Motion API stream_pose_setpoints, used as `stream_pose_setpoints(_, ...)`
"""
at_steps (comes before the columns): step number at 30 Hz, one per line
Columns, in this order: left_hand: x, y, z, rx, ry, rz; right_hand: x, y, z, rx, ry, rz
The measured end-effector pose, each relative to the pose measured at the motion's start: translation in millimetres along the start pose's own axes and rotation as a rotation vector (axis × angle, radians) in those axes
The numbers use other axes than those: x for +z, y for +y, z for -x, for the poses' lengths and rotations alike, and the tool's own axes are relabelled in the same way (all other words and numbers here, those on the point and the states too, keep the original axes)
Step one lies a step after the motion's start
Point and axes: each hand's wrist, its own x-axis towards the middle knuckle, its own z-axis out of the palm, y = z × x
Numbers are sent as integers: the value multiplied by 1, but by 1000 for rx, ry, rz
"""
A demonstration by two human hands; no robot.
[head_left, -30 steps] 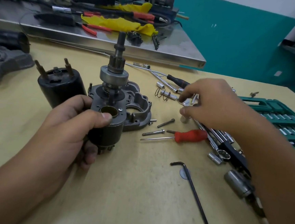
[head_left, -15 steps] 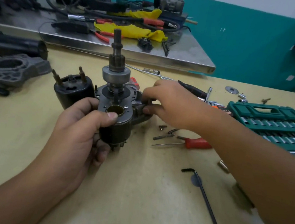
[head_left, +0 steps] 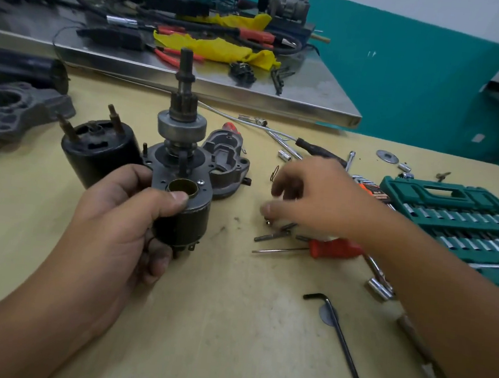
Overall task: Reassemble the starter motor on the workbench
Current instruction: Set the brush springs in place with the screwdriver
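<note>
Head view: left hand [head_left: 118, 222] grips the starter motor assembly [head_left: 182, 183] upright above the near-left of the workbench [head_left: 215, 321], thumb on its brass bushing. Right hand [head_left: 310, 200], blurred, hovers over loose bolts [head_left: 271, 236] beside a red screwdriver [head_left: 333, 249]; whether it holds anything, I cannot tell.
</note>
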Motion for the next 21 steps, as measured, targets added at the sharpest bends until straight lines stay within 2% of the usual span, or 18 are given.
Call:
stream_pose_setpoints(2,1,0,0,-16,-13,-11,3,1,8,-14,-83,95)
stream_pose_setpoints(7,0,1,2,-25,-41,-51,6,-4,8,-92,-144,127)
stream_pose_setpoints(12,-1,4,2,-47,-91,-122,17,-10,15,-261,-68,416)
stream_pose_setpoints(16,-1,6,0,-72,-110,-123,20,-20,16,-259,-64,540)
stream_pose_setpoints(17,-1,6,0,-77,-117,-121,16,-21,17,-241,-37,495)
stream_pose_setpoints(19,-1,7,0,-76,-137,-119,8,-24,20,-177,107,232)
stream_pose_setpoints(21,-1,7,1,-71,-155,-112,5,-35,27,-95,247,-264)
